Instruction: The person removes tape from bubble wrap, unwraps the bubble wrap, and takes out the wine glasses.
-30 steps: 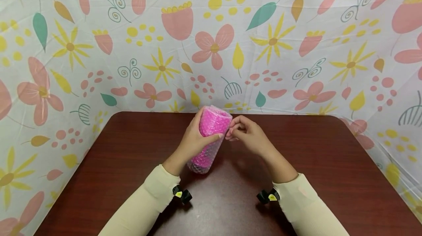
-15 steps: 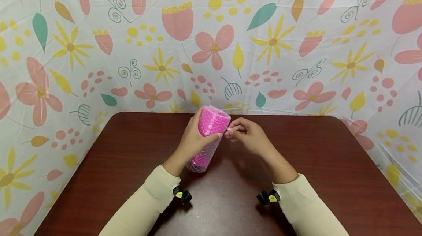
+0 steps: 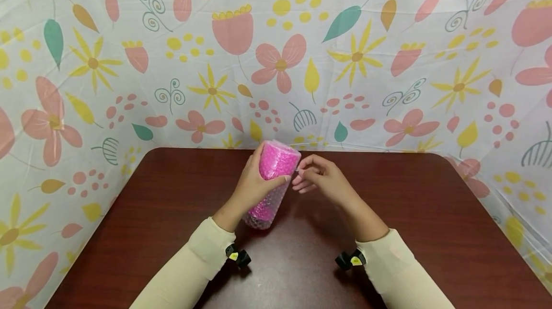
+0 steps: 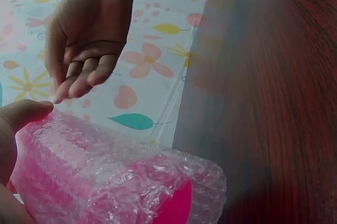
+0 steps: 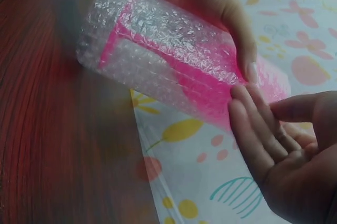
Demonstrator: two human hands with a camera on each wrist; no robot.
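Observation:
A bright pink object (image 3: 278,159), rolled in clear bubble wrap (image 4: 110,155) into a cylinder, leans to the right at the top in the head view. My left hand (image 3: 254,175) grips it from the left, thumb across its front. At its upper right side is my right hand (image 3: 321,177), thumb and index finger pinched together. A small clear bit (image 3: 297,170), like a strip of tape, shows at those fingertips. In the right wrist view the right hand's other fingers (image 5: 253,124) lie loosely extended, close against the wrap. What the pink object is stays hidden under the bubbles.
A dark reddish-brown wooden table (image 3: 172,194) lies beneath both hands. Behind and at both sides hangs a white cloth (image 3: 172,60) printed with flowers and leaves. Small black cameras (image 3: 238,256) are strapped at the wrists.
The wrapped cylinder has shifted slightly left. My right hand's lower fingers have spread and dropped a little, while its thumb and index finger stay at the wrap's side.

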